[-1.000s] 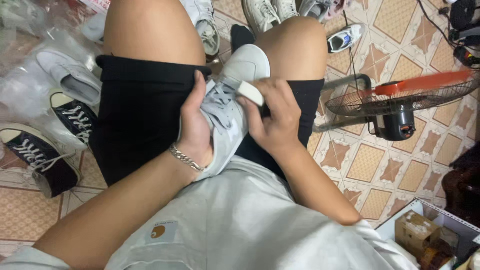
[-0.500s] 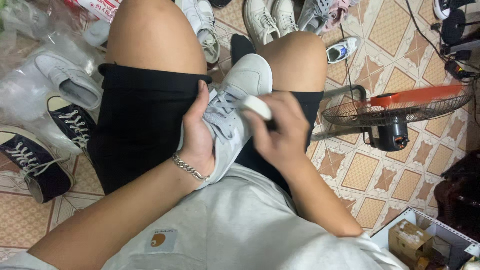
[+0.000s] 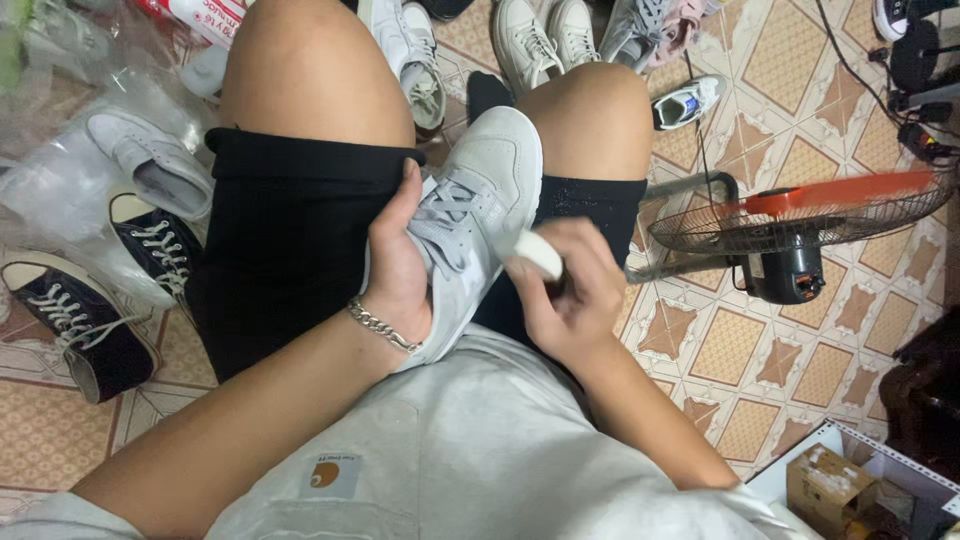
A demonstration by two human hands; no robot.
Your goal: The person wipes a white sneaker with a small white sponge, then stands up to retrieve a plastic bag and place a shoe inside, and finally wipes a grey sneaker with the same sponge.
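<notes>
Grey sneaker (image 3: 480, 215) lies on lap between thighs, toe pointing away. Left hand (image 3: 400, 270) clamps its laced side; right hand (image 3: 570, 295) pinches white eraser block (image 3: 535, 255) against sole edge. Best: short firm strokes, shoe braced steady.

Floor: patterned tan tiles (image 3: 790, 350).
Right of frame: floor fan (image 3: 800, 225) lying tilted.
Top edge: scattered sneakers (image 3: 545, 35).
Lower right corner: cardboard box (image 3: 830, 485).

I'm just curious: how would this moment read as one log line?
left hand: grips pale grey sneaker on lap | right hand: presses white pad to its side | floor: other shoes, fan
</notes>
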